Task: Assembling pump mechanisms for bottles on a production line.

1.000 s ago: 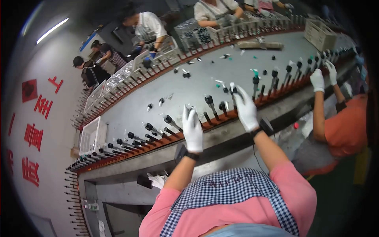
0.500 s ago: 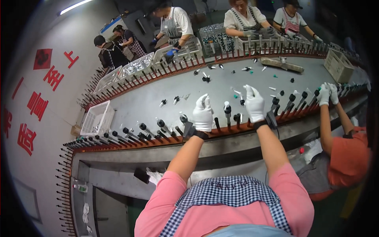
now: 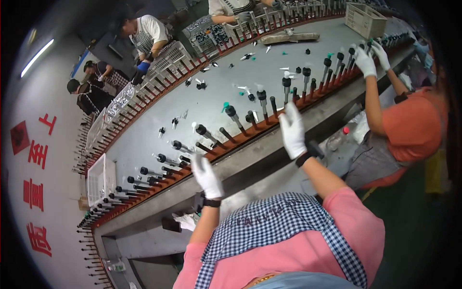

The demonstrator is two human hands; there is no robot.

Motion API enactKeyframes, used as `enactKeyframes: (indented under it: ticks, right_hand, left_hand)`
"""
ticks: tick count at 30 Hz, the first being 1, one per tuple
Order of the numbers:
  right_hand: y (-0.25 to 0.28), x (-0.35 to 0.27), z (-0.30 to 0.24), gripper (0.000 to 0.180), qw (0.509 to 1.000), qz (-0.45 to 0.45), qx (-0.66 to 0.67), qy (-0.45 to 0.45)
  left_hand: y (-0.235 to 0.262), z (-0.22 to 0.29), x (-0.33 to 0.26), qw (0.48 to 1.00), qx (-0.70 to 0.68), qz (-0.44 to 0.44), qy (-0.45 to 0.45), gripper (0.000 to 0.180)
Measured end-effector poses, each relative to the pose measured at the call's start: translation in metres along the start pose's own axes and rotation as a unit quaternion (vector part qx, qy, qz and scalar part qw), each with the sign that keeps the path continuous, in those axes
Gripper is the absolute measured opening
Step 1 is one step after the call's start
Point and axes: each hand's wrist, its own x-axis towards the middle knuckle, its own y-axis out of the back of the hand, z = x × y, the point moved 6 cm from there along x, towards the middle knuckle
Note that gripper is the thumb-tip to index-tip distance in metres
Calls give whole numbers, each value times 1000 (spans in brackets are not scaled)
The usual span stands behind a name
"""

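My left hand [image 3: 207, 178], in a white glove, hovers at the table's near edge beside the row of pegs. Its fingers are stretched out, slightly blurred, and nothing shows in them. Farther right, my right hand [image 3: 292, 132], gloved too, is raised by the rail with fingers extended and apart. Between the hands, dark pegs [image 3: 227, 135] stand along a reddish-brown rail [image 3: 237, 143]. Several carry silver tubes with black collars, such as the white-tipped tube [image 3: 262, 101] and the green-tipped tube [image 3: 233, 115]. Neither hand clearly grips a tube.
Loose black and white nozzle parts [image 3: 200, 85] lie scattered on the grey tabletop [image 3: 159, 111]. A white crate [image 3: 102, 179] stands at the left, another crate [image 3: 365, 21] at the far right. A co-worker in orange [image 3: 409, 120] works close on my right; others work across the table.
The view has turned, so the rail now slants up to the right. My hands have moved farther apart, the left one lower and nearer me. Their fingers look straighter than before.
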Motion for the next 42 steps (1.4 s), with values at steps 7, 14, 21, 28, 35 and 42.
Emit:
enactKeyframes:
  ticks: [7, 14, 21, 28, 35, 42]
  right_hand:
    - [-56, 123, -61, 50, 994, -35, 73, -66]
    - [-109, 96, -84, 19, 987, -119, -90, 58]
    - [-120, 74, -104, 18, 989, -109, -32, 98]
    - [-37, -20, -32, 45, 996, -82, -25, 35]
    - [-27, 91, -101, 46, 994, 16, -93, 56]
    - [-92, 94, -71, 22, 994, -49, -54, 80]
  left_hand:
    - [-137, 109, 6, 966, -158, -195, -63, 55]
    - [-193, 87, 88, 983, -118, -137, 15, 37]
    - [-149, 109, 79, 980, -152, -126, 6, 33]
    - [-73, 52, 23, 986, -161, -45, -27, 47]
    - [-127, 80, -10, 968, -100, -210, -92, 48]
    - [-191, 97, 71, 950, -266, -157, -54, 36]
